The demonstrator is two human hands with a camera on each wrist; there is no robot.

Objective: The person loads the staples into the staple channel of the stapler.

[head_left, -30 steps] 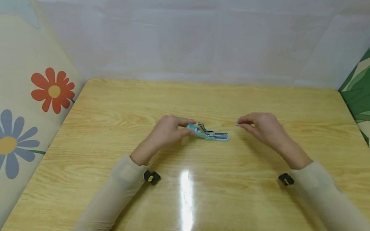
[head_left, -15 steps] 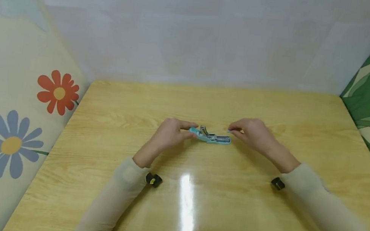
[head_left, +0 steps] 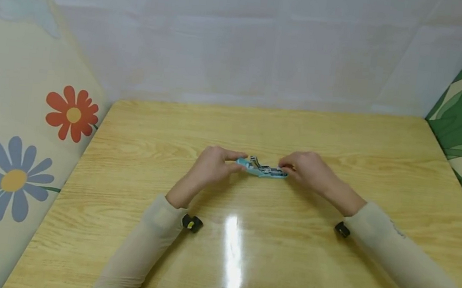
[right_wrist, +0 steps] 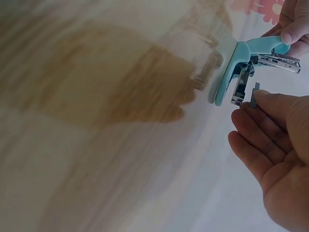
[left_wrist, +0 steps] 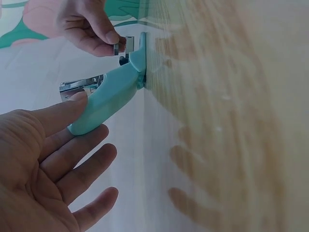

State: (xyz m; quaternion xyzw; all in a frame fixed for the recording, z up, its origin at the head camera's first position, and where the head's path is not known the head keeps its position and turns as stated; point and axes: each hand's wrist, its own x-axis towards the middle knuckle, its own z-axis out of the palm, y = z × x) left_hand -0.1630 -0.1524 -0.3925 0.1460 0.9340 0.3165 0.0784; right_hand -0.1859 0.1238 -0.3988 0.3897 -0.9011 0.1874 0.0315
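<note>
Currently we are holding a teal stapler [left_wrist: 110,96] near the middle of the wooden surface [head_left: 287,250], and it is lying spread open, its thin base resting on the wood and its handle end tilting up toward our left hand [head_left: 213,163]. With that hand we are pinching the raised handle, the thumb pressing on one side and a finger supporting the other, while the remaining fingers are spreading loosely away. Inside the stapler, one metal part is sticking up near our left thumb, and a metal track is running along toward the other end. Over that end we are bringing our right hand [head_left: 309,169], its thumb and forefinger grasping a small grey strip [right_wrist: 255,95]. We are keeping the strip upright just beside the track in the right wrist view, though we are not managing to tell whether the two are touching. Both our arms are wearing pale sleeves [head_left: 138,243], and a small black device [head_left: 192,223] is sitting by the left cuff. Beyond the surface a white wall [head_left: 241,55] is standing, and a red flower [head_left: 73,114] is showing on the left.
</note>
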